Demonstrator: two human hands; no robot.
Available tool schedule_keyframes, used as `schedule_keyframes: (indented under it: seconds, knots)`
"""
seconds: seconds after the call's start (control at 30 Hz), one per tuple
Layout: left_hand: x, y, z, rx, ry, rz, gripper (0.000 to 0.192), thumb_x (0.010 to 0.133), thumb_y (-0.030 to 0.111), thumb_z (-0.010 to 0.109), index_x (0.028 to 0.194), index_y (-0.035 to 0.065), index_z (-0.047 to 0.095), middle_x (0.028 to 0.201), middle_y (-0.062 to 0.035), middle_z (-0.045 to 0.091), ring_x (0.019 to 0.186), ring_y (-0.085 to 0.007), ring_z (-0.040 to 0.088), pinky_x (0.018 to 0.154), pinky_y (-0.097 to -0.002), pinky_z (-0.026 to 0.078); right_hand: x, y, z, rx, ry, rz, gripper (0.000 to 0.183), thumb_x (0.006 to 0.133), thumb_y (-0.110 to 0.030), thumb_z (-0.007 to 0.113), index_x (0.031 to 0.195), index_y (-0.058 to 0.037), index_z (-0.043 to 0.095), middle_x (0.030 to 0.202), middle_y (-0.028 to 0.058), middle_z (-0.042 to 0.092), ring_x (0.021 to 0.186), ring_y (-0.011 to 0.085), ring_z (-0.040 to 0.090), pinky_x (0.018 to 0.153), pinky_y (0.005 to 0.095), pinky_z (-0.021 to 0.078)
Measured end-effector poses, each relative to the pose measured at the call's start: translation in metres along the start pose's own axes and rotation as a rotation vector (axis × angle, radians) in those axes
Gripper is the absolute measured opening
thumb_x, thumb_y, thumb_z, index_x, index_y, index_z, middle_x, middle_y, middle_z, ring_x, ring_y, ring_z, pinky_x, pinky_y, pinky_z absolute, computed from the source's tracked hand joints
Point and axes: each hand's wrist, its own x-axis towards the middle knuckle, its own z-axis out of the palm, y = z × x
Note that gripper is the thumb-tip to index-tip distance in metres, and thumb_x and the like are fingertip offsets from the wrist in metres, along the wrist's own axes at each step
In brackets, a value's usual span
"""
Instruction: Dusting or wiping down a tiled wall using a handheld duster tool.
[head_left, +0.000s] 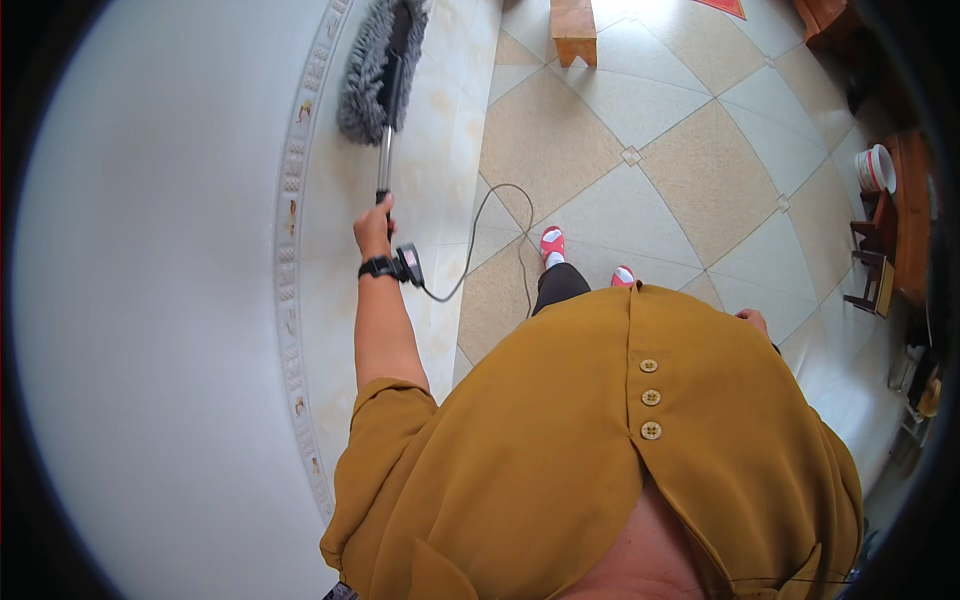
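My left hand (373, 226) is closed around the black grip of a duster with a metal pole. The duster's fluffy grey chenille head (367, 82) points away from me, beside the tiled lower wall (337, 202); whether it touches the tiles I cannot tell. On my left wrist sits a black strap with a small device (409, 264), and a thin dark cable (472, 232) loops from it towards my body. My right hand (752, 321) hangs at my right side, mostly hidden behind my mustard shirt, so its fingers do not show clearly.
A wooden bench (574, 34) stands on the tiled floor ahead. Along the right are a white bucket (875, 169), a small dark stool (871, 285) and reddish wooden furniture (911, 217). My feet are in pink slippers (552, 240). The wall with its decorated border (289, 217) runs along my left.
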Motion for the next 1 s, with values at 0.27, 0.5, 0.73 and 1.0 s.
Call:
schedule_keyframes:
  seconds: [0.27,0.5,0.73,1.0]
  knots:
    - [-0.107,-0.216,-0.109,0.504,0.020,-0.498,0.033,0.065,0.030,0.071,0.059,0.0006,0.058,0.052,-0.0075,0.054,0.045,-0.0180,0.049,0.044,-0.0321,0.037,0.002,-0.089,-0.024,-0.119,-0.156,0.101,0.014,0.075,-0.013,0.056,0.082,-0.0019,0.059,0.060,0.0089,0.059,0.047,0.0187,0.058,0.040,0.0303,0.0458]
    - [-0.206,-0.317,-0.207,0.867,0.078,-0.985,0.040,0.061,0.033,0.070,0.090,0.0053,0.066,0.097,-0.0126,0.064,0.092,-0.0263,0.060,0.079,-0.0358,0.047,0.056,-0.170,-0.006,-0.175,-0.233,-0.143,0.016,0.078,-0.015,0.055,0.087,-0.0022,0.057,0.060,0.0084,0.058,0.042,0.0162,0.055,0.035,0.0278,0.0422]
    - [-0.230,-0.245,-0.206,0.903,0.133,-0.906,0.043,0.058,0.034,0.072,0.087,0.0024,0.066,0.091,-0.0168,0.064,0.086,-0.0302,0.062,0.073,-0.0358,0.049,0.041,-0.231,0.009,-0.187,-0.289,-0.229,0.019,0.078,-0.015,0.054,0.090,-0.0017,0.058,0.059,0.0073,0.057,0.042,0.0148,0.055,0.035,0.0264,0.0418]
    - [-0.152,-0.159,-0.135,0.835,0.120,-0.520,0.039,0.060,0.043,0.070,0.068,0.0045,0.064,0.069,-0.0098,0.064,0.072,-0.0253,0.062,0.066,-0.0348,0.046,0.033,-0.154,-0.002,-0.193,-0.257,-0.162,0.015,0.077,-0.013,0.054,0.086,-0.0016,0.058,0.061,0.0093,0.058,0.042,0.0181,0.056,0.034,0.0296,0.0422]
